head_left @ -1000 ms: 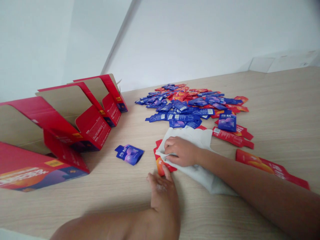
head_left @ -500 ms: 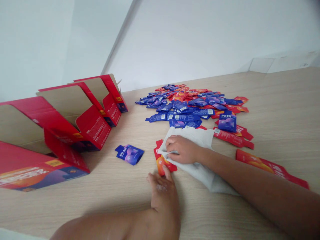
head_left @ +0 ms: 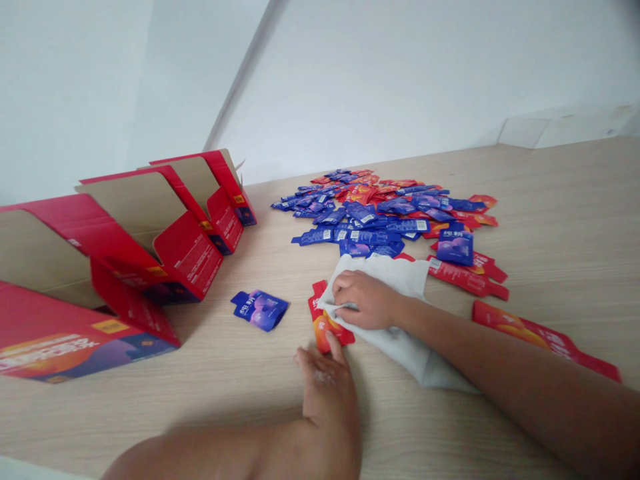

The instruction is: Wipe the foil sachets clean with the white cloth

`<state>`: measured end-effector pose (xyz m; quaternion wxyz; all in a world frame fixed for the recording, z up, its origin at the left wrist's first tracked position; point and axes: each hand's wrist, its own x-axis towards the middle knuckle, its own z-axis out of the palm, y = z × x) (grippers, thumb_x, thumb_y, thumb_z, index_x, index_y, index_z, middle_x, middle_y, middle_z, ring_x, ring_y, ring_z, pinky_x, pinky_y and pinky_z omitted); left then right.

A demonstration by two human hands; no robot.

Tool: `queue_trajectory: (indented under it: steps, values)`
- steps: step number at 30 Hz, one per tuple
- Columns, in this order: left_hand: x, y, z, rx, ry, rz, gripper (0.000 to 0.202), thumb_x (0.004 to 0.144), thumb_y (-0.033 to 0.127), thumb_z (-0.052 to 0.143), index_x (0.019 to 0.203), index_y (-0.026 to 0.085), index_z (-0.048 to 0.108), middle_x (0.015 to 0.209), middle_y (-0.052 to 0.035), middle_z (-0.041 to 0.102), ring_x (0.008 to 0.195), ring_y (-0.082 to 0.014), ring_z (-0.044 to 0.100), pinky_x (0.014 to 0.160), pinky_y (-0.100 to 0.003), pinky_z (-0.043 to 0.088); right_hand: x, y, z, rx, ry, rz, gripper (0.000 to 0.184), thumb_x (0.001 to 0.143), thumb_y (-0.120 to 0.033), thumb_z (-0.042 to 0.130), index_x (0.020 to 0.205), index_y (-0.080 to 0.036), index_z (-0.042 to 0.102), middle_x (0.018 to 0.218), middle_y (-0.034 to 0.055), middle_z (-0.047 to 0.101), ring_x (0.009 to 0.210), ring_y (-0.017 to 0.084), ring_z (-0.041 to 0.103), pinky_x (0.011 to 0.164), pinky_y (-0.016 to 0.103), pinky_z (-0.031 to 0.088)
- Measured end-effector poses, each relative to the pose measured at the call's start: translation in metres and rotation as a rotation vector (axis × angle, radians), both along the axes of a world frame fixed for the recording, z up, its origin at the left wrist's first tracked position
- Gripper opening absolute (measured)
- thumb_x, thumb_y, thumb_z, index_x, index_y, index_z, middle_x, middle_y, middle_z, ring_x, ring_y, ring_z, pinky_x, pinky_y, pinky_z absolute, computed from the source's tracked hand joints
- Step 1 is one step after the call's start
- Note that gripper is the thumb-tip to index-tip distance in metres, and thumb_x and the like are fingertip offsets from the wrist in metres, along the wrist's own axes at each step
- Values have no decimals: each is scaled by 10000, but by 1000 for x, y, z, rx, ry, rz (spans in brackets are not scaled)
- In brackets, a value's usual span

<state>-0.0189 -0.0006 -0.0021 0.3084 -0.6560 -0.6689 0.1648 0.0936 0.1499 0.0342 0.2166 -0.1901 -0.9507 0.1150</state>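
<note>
Red pouch (head_left: 324, 327), w/ orng print

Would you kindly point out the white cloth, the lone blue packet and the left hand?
White cloth (head_left: 407, 351): head view, its lower part.
Lone blue packet (head_left: 260, 310): head view, its printed front.
Left hand (head_left: 327, 385): head view, the back of it.

We are reading no sure word or number. On the nearest red-and-blue cardboard box (head_left: 35, 320) we are seeing bold, blurred white characters and a yellow printed rectangle (head_left: 110, 326); on the red cardboard flap (head_left: 187, 247) of the box behind, we are finding lines of tiny white print. Chinese characters in white are standing on the lone flat blue packet (head_left: 261, 310); on the flat red-and-orange packet (head_left: 320, 328), a pale cloth (head_left: 400, 273) is partly covering the lettering from us.
</note>
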Motion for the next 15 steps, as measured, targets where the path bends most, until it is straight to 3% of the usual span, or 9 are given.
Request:
queue_trajectory:
  steps: [5, 15]
  values:
    - [-1, 0, 0, -8, -52, -21, 491, 812, 11, 369, 1251, 86, 576, 816, -156, 731, 813, -212, 689, 933, -432, 482, -1, -5, 3, 3, 12, 88, 126, 801, -229, 590, 714, -158, 647, 886, 58, 626, 893, 193, 549, 823, 336, 393]
    - [0, 0, -2, -10, 4, -4, 488, 826, 16, 363, 1259, 104, 571, 811, -158, 734, 807, -214, 694, 927, -440, 490, -1, -1, 1, 3, -22, -50, 164, 826, -269, 581, 743, -152, 661, 899, 70, 624, 912, 206, 540, 822, 352, 381]
